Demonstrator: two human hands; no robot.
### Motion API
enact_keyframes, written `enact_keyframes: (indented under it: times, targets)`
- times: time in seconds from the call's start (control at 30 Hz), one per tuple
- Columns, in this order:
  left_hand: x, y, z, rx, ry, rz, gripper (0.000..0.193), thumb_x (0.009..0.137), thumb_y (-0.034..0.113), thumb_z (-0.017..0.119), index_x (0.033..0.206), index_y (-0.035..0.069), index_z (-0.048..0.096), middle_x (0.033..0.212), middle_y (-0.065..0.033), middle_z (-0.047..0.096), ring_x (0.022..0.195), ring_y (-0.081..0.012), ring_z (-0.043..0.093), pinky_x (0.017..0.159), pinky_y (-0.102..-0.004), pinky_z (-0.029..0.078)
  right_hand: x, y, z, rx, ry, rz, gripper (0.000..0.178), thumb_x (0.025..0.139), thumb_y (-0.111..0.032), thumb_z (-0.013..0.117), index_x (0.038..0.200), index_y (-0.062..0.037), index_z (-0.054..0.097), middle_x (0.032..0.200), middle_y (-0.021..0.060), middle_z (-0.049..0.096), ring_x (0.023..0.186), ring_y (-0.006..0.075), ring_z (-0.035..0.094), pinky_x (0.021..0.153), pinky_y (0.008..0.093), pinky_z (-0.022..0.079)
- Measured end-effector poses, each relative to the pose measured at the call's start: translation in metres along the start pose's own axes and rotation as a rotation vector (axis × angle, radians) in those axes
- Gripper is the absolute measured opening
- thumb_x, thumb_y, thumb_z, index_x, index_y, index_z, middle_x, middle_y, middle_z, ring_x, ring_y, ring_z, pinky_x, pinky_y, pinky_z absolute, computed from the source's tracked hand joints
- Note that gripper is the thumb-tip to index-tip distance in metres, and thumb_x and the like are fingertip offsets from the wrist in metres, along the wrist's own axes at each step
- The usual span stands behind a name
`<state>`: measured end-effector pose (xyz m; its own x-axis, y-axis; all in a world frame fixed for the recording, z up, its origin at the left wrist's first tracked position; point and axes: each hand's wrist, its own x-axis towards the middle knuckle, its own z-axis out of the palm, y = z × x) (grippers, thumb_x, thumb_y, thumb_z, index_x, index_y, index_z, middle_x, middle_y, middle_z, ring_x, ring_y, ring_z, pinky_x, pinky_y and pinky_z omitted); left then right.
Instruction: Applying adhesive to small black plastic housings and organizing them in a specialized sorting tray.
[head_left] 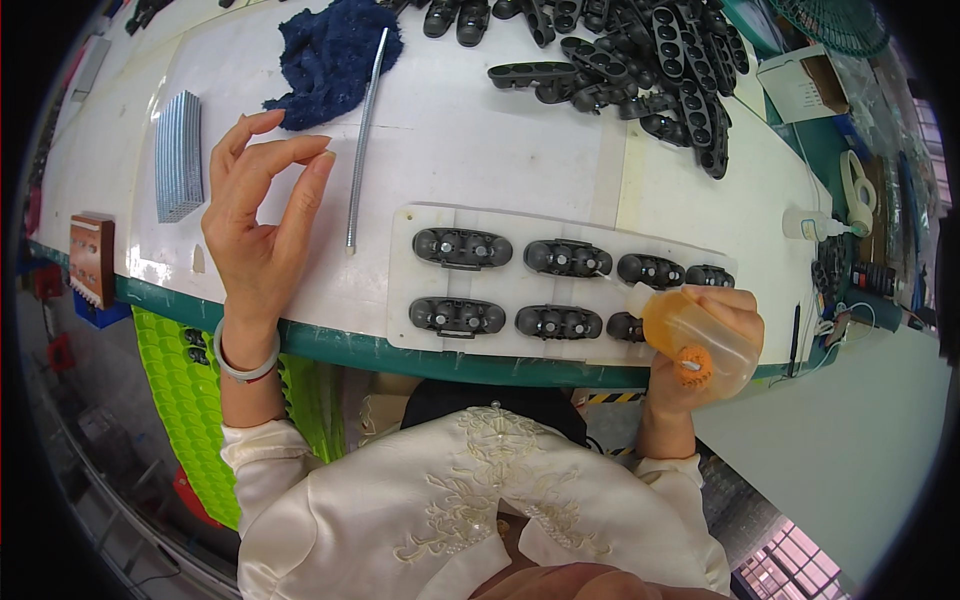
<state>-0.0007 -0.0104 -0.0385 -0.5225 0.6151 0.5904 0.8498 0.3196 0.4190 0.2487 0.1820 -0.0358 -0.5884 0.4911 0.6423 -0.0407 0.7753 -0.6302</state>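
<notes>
My left hand (255, 215) is raised over the left of the table, its thumb and index fingertips brought together in a pinch. Whether anything small sits between them is too fine to make out. My right hand (725, 310) grips a translucent squeeze bottle (715, 345) of amber liquid, tilted so that its thin nozzle reaches left. The nozzle tip is close to a black oval part (567, 258) in the far row. Two rows of such parts, with small silver round pieces in them, sit on a white tray (410, 280). The bottle partly hides a near-row part (627, 327).
A thin silver rod (367, 140) lies by a dark blue cloth (335, 60). Left stands a silver ribbed stack (179, 160); a brown block (92, 260) is at the edge. Black parts (670, 70) are heaped far right, near a white bottle (808, 225) and tape roll (857, 190).
</notes>
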Motion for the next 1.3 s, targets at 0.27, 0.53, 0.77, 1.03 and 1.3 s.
enact_keyframes:
  times: [0.27, 0.53, 0.77, 1.03, 1.3]
  targets:
    - [0.000, -0.001, 0.002, 0.038, 0.003, -0.022, 0.012, 0.074, 0.004, 0.066, 0.085, 0.005, 0.066, 0.081, -0.0048, 0.065, 0.101, -0.0244, 0.052, 0.086, -0.0352, 0.039, -0.003, 0.003, 0.000, -0.043, -0.001, -0.044, 0.031, 0.084, -0.026, 0.056, 0.092, 0.0042, 0.050, 0.081, 0.0134, 0.054, 0.073, 0.0219, 0.056, 0.062, 0.0273, 0.048]
    - [-0.001, 0.000, 0.003, 0.040, 0.005, -0.024, 0.012, 0.074, 0.004, 0.066, 0.086, 0.005, 0.066, 0.081, -0.0049, 0.065, 0.101, -0.0244, 0.052, 0.087, -0.0353, 0.039, -0.004, 0.004, 0.002, 0.041, 0.008, 0.032, 0.039, 0.084, -0.034, 0.055, 0.092, 0.0041, 0.050, 0.082, 0.0154, 0.055, 0.073, 0.0216, 0.056, 0.062, 0.0269, 0.047]
    - [-0.002, -0.003, -0.001, 0.033, -0.049, -0.065, 0.011, 0.077, 0.006, 0.064, 0.089, 0.006, 0.066, 0.092, -0.0059, 0.063, 0.109, -0.0229, 0.048, 0.091, -0.0357, 0.037, -0.006, 0.005, -0.002, -0.053, 0.052, 0.048, 0.038, 0.083, -0.032, 0.058, 0.091, 0.0041, 0.050, 0.082, 0.0154, 0.056, 0.073, 0.0209, 0.056, 0.062, 0.0268, 0.047]
    - [-0.003, -0.003, 0.001, -0.002, -0.035, -0.103, 0.012, 0.078, 0.006, 0.064, 0.089, 0.006, 0.066, 0.094, -0.0058, 0.062, 0.109, -0.0223, 0.047, 0.092, -0.0352, 0.037, -0.004, 0.005, -0.004, -0.011, 0.005, 0.047, 0.034, 0.084, -0.028, 0.054, 0.090, 0.0044, 0.050, 0.081, 0.0158, 0.056, 0.073, 0.0204, 0.055, 0.061, 0.0263, 0.047]
    - [0.000, 0.001, 0.003, 0.029, 0.021, -0.104, 0.011, 0.077, 0.004, 0.064, 0.087, 0.005, 0.065, 0.085, -0.0054, 0.064, 0.105, -0.0231, 0.050, 0.088, -0.0341, 0.037, -0.009, 0.019, -0.025, 0.027, 0.155, 0.038, 0.015, 0.081, -0.009, 0.055, 0.091, 0.0025, 0.050, 0.082, 0.0130, 0.052, 0.075, 0.0198, 0.054, 0.060, 0.0255, 0.048]
